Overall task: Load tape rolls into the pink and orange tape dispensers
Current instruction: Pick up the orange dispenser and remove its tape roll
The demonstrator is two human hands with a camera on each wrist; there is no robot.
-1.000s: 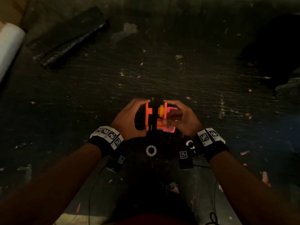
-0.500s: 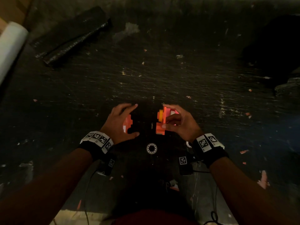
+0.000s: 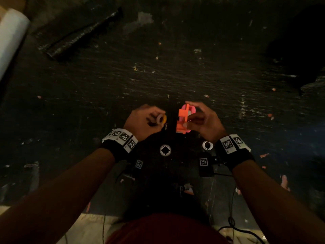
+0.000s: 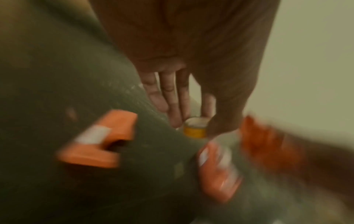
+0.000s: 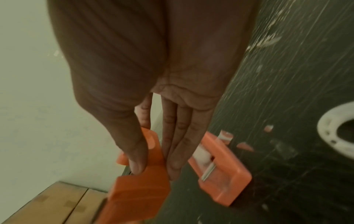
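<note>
Since a moment ago, left hand (image 3: pixel 140 120) now pinches a yellow tape roll (image 3: pixel 161 119) at its fingertips. Right hand (image 3: pixel 202 120) clamps the orange dispenser (image 3: pixel 182 120) upright, probably for loading. Wrist views confirm: roll (image 4: pixel 195 128) between thumb and fingers; dispenser (image 5: pixel 141 181) under the fingertips.

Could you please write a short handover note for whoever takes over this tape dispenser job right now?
Left hand: pinches a small tape roll, white core, yellow edge, lifted off the table.
Right hand: grips the orange dispenser with a pink piece behind it.
Wrist views show further orange dispenser pieces lying on the table.
Two white rings lie near the wrists.
Done: no roll visibly seated.
Left: fit the roll into the dispenser, close it, then load the other one.
</note>
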